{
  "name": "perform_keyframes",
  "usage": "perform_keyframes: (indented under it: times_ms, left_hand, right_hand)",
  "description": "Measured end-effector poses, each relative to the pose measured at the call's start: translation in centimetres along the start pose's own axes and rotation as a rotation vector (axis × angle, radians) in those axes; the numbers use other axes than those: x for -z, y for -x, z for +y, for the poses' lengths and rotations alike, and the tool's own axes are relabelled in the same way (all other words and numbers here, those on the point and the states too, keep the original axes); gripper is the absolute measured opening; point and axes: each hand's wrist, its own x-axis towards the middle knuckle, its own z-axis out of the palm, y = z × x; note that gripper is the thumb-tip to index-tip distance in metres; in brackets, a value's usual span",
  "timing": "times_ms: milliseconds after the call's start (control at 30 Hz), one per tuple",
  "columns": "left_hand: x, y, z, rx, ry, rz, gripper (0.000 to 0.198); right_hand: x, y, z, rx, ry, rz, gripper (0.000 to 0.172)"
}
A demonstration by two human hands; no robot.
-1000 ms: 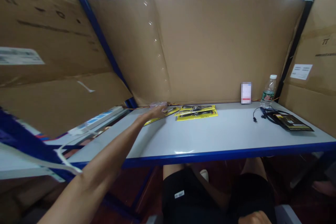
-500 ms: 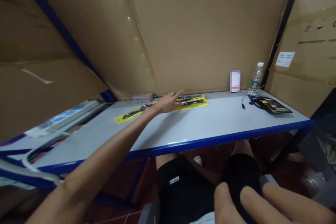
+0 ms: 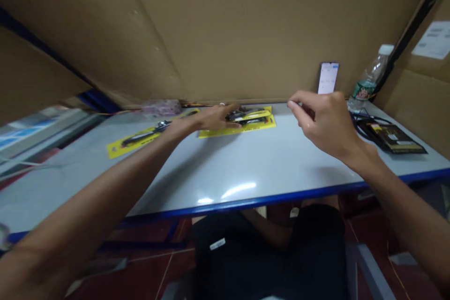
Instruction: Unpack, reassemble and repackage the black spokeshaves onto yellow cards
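My left hand [image 3: 218, 117] reaches over yellow-carded packs [image 3: 258, 124] near the back of the table. Its fingers and thumb are apart, resting at a pack with a dark, partly shiny tool on it. That tool's kind I cannot make out, since the hand covers part of it. Another yellow pack [image 3: 137, 140], also carrying a dark-handled tool, lies slanted to the left, partly behind my left forearm. My right hand [image 3: 326, 124] hovers above the right side of the table, fingers curled and thumb near the index fingertip. Nothing shows between them.
A phone [image 3: 328, 76] leans upright against the cardboard wall [image 3: 246, 33]. Beside it stands a water bottle [image 3: 367, 77]. Black cables and a dark packet [image 3: 393, 136] lie at the right. A clear plastic bundle [image 3: 161, 107] sits at the back left. The table's blue edge [image 3: 228, 206] runs nearest me.
My right hand has risen from low by my lap to above the table, its fingers now curled. The view has shifted closer. My left hand stays at the yellow packs.
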Motion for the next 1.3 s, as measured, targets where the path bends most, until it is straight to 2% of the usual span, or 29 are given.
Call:
perform_keyframes:
  times_ms: [133, 233, 367, 533, 700, 800, 867, 1000, 1100, 1200, 1300]
  left_hand:
    - [0.0, 0.1, 0.2, -0.052, -0.003, -0.026, 0.071]
    - [-0.3, 0.5, 0.4, -0.029, -0.028, -0.03, 0.076]
    - [-0.5, 0.9, 0.4, -0.024, -0.046, -0.03, 0.075]
    - [-1.1, 1.3, 0.3, -0.004, -0.052, -0.014, 0.071]
    - [-0.8, 2.7, 0.8, 0.037, -0.076, 0.074, 0.072]
    - [0.1, 4.9, 0.3, 0.057, -0.06, 0.101, 0.07]
    - [0.9, 6.9, -0.7, 0.11, -0.062, 0.113, 0.072]
    - [2.4, 11.9, -4.2, 0.349, -0.059, 0.1, 0.068]
    - [3.4, 15.7, -6.7, 0.543, -0.086, 0.074, 0.064]
    - [3.6, 18.6, -8.1, 0.669, -0.13, 0.042, 0.062]
    - [2.8, 19.9, -8.1, 0.712, -0.137, 0.013, 0.061]
  right_hand:
    - [-5.2, -3.8, 4.5, -0.141, 0.208, -0.206, 0.041]
    - [-7.9, -5.1, 5.5, -0.127, 0.224, -0.273, 0.039]
    - [-9.7, -5.7, 5.5, -0.109, 0.202, -0.331, 0.038]
    - [-11.5, -5.0, 6.3, -0.103, 0.176, -0.401, 0.038]
    - [-12.3, -4.2, 7.4, -0.113, 0.173, -0.429, 0.035]
    - [-12.3, -3.9, 7.9, -0.118, 0.184, -0.433, 0.032]
    - [-12.4, -3.7, 8.3, -0.105, 0.184, -0.42, 0.033]
    - [-13.5, -2.9, 9.6, -0.049, 0.161, -0.375, 0.036]
    - [-14.8, -2.2, 11.0, 0.019, 0.205, -0.217, 0.034]
    - [-15.8, -1.5, 11.9, 0.058, 0.224, -0.121, 0.035]
    - [-16.1, -1.2, 12.4, 0.079, 0.24, -0.093, 0.037]
